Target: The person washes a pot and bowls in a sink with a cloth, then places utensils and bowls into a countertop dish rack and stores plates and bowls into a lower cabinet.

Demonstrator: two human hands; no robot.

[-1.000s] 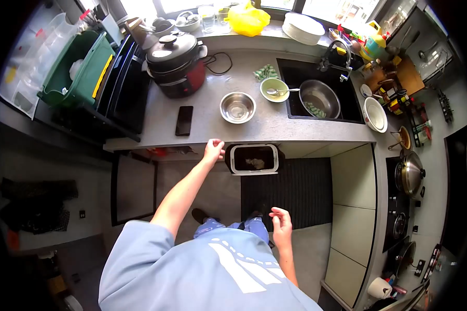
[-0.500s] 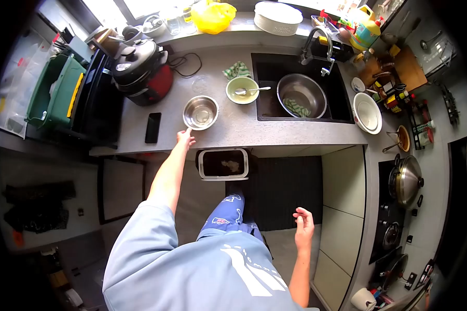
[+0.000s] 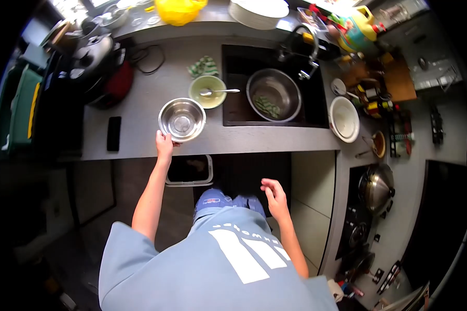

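Observation:
My left hand (image 3: pixel 164 146) grips the near rim of a shiny stainless steel bowl (image 3: pixel 182 120), thumb on top and fingers underneath. The bowl looks raised a little over the front part of the counter, and I make out nothing inside it. Just beyond it stands a pale green bowl (image 3: pixel 196 93) with a metal spoon (image 3: pixel 220 92) resting in it. My right hand (image 3: pixel 275 196) hangs in front of my body below the counter edge, holding nothing, its fingers loosely bent and apart.
A large metal basin (image 3: pixel 288 93) with a green striped cloth (image 3: pixel 267 106) inside sits in the black sink (image 3: pixel 233 111). Left are a phone (image 3: pixel 114 133) and a rice cooker (image 3: pixel 98 72). Below the counter edge is an open bin (image 3: pixel 210 168). White bowls (image 3: pixel 344 119) stand right.
My left hand has closed on the steel bowl and brought it up and to the right, nearer the green bowl. My right hand has moved up and forward. The view has shifted right.

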